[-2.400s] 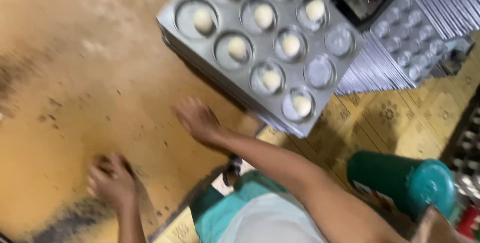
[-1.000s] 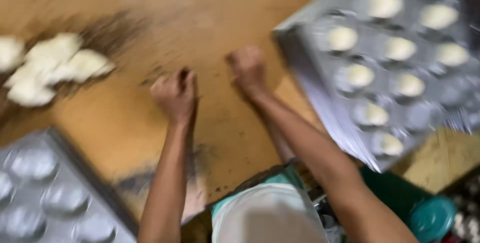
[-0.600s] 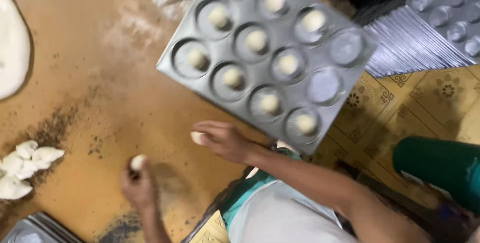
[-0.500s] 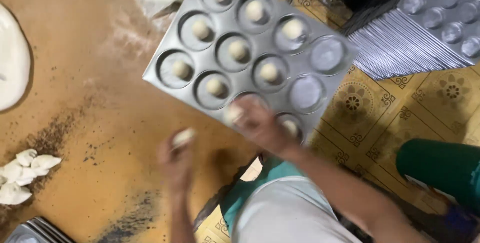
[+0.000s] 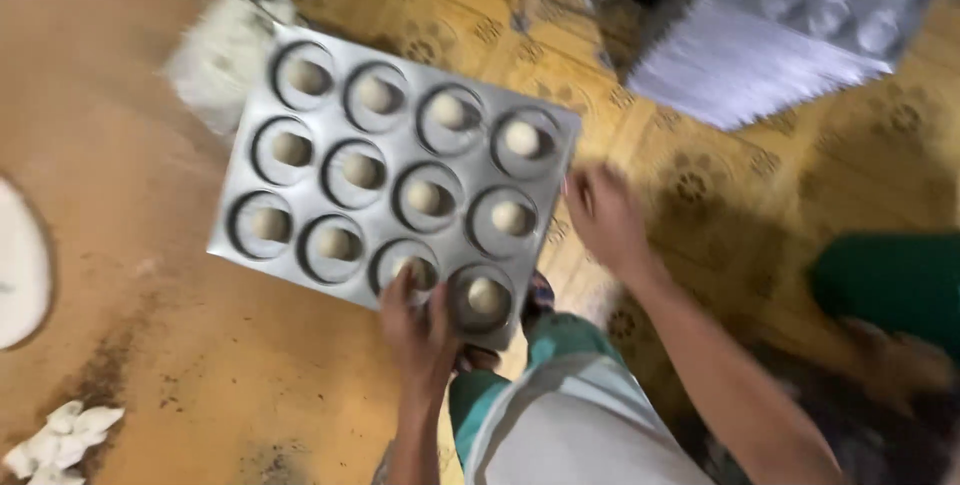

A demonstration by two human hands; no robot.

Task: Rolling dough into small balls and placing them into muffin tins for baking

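Right hand [image 5: 605,220] now off tray [image 5: 395,120], left hand [image 5: 415,320] on it

A baking tray [image 5: 240,235] lay on the table [image 5: 150,385], one dough ball [image 5: 509,216] in each cup. The left hand [image 5: 418,330] rested on the tray's near edge; the right hand [image 5: 605,220] hovered just off its right side. A stack of trays [image 5: 780,25] stood beyond, well apart; dough scraps [image 5: 60,437] lay at the table's near left.
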